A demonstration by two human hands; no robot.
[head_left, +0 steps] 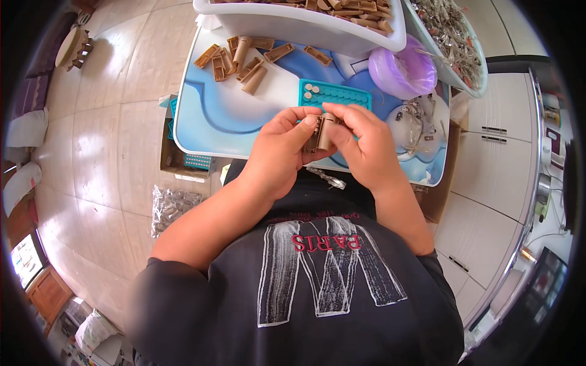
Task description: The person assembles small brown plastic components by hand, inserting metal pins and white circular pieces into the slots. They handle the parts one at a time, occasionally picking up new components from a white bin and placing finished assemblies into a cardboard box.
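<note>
Close in front of my body, both hands meet over a small brown plastic casing [328, 134]. My left hand [278, 143] pinches its left side, where an open, hollow half with dark inner detail shows between thumb and fingers. The rounded right side is gripped by my right hand [370, 146], thumb laid against it. Whether the two halves are joined I cannot tell. Just beyond my fingers lies a teal tray [348, 96] with rows of small hollows. A few pale round pieces [307, 95] sit at its left end.
Loose brown casing halves [247, 61] lie at the table's [207, 131] far left. A white bin [305, 24] of similar parts stands behind. To the right are a purple bowl [397, 70], a basin [482, 73] of wired parts and a bagged wire bundle [417, 125].
</note>
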